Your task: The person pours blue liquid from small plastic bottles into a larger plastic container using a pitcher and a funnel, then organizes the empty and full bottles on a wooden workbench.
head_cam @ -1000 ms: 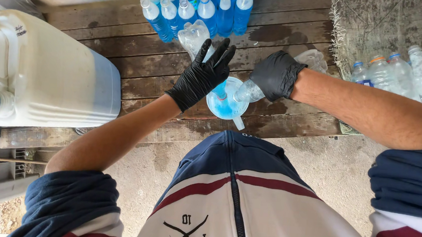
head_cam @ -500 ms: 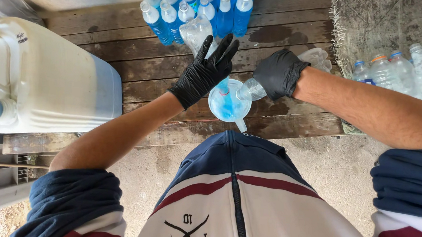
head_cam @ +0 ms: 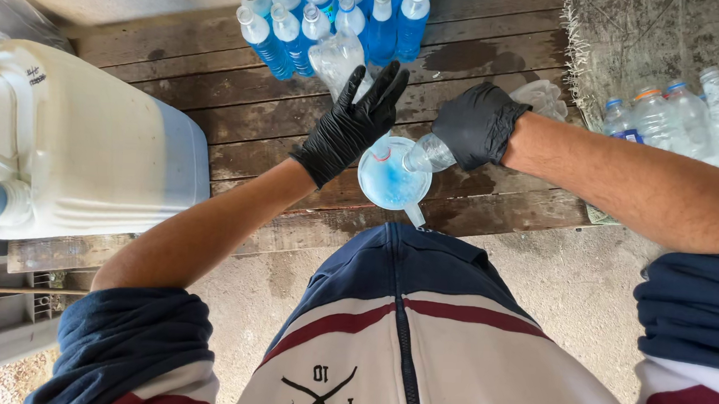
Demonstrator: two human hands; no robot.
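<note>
The right hand [head_cam: 477, 122] is gripping a tilted clear bottle [head_cam: 427, 154] over the blue funnel [head_cam: 392, 179] at centre, while the left hand [head_cam: 349, 125] is staying open, fingers spread, beside it.

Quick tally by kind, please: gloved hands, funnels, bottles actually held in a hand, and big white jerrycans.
Gloved hands: 2 (left hand, right hand)
Funnel, blue liquid in it: 1
Clear bottle held, in the right hand's grip: 1
White jerrycan: 1
Total: 5

Matt black rubbery gloves on left hand [head_cam: 349, 125] and right hand [head_cam: 477, 122] are gripping clear glossy plastic; rough, damp brown wooden planks [head_cam: 298, 115] are showing underneath.
</note>
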